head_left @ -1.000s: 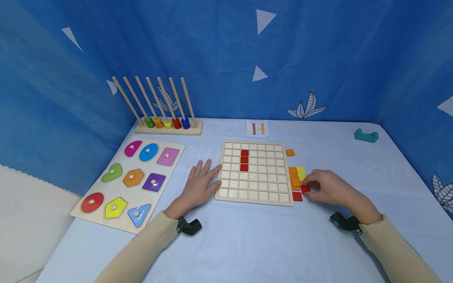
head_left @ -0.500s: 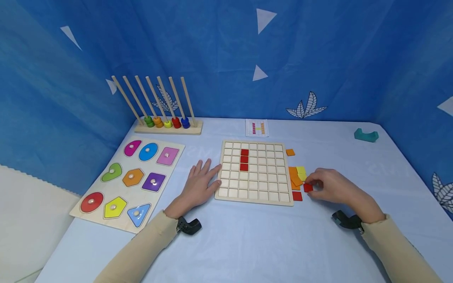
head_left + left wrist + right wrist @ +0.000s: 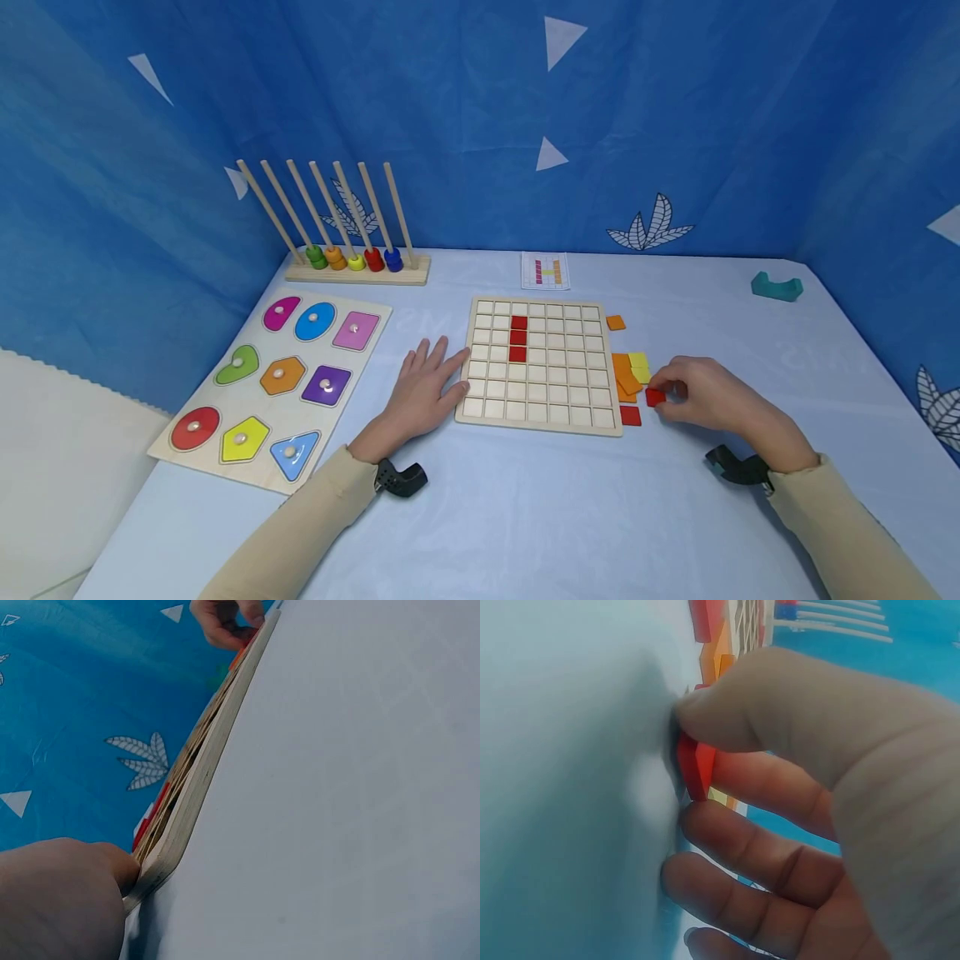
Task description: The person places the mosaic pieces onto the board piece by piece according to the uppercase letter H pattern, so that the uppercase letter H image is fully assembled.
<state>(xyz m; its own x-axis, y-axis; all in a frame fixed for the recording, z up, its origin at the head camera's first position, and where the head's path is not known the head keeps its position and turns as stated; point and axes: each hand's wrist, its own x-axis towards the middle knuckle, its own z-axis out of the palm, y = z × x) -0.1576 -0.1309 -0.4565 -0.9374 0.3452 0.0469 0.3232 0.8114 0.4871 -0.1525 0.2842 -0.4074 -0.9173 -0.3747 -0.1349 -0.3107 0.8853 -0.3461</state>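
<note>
A wooden grid board (image 3: 558,367) lies mid-table, with three red tiles (image 3: 518,337) in a column in its upper left cells. My left hand (image 3: 423,392) lies with fingers spread at the board's left edge, thumb and index finger touching the frame. To the right of the board, my right hand (image 3: 701,396) pinches a red square tile (image 3: 697,766) between thumb and fingers, low at the cloth. Beside that hand lie orange tiles (image 3: 625,375), yellow tiles (image 3: 638,367) and another red tile (image 3: 630,416). A single orange tile (image 3: 616,322) sits farther back.
A small pattern card (image 3: 546,272) lies behind the board. At the left are a knobbed shape puzzle (image 3: 300,375) and a peg rack with coloured beads (image 3: 360,273). A green curved block (image 3: 776,287) stands at the back right. Blue cloth (image 3: 465,125) closes off the back.
My right hand has drawn the red tile slightly right, away from the orange and yellow tiles. The left hand and the board have stayed where they were.
</note>
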